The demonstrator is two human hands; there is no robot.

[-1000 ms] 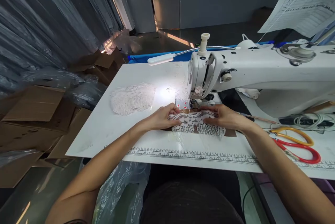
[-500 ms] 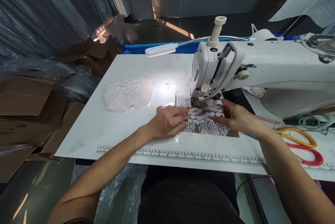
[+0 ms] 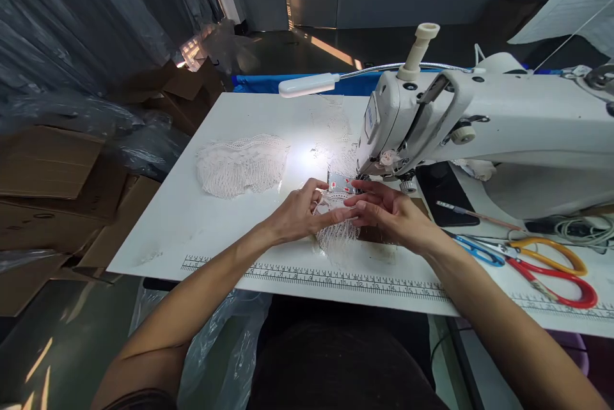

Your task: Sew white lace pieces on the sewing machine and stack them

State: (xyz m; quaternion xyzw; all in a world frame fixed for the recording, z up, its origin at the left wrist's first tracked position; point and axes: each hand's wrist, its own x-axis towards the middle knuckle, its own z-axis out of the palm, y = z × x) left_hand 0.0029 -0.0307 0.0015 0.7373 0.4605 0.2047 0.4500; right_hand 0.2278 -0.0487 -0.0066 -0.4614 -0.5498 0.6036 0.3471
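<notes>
A piece of white lace trim (image 3: pixel 336 236) lies on the white table (image 3: pixel 230 224) just in front of the needle of a white sewing machine (image 3: pixel 480 125). My left hand (image 3: pixel 300 212) and my right hand (image 3: pixel 388 215) meet over it, fingers pinching the lace where they touch. A brown piece under the lace shows beside my right hand. The lace hangs toward me from the pinch, partly hidden by the fingers.
A heap of white lace (image 3: pixel 242 164) lies to the left under a small lamp (image 3: pixel 309 84). Red and yellow scissors (image 3: pixel 551 266) and blue snips (image 3: pixel 474 250) lie at the right. A printed ruler (image 3: pixel 336 279) runs along the table's front edge. Cardboard boxes (image 3: pixel 52 180) stand left.
Both hands have come together from the two ends of the spread lace to its middle. The lace, flat and wide before, is now gathered narrow between the fingers.
</notes>
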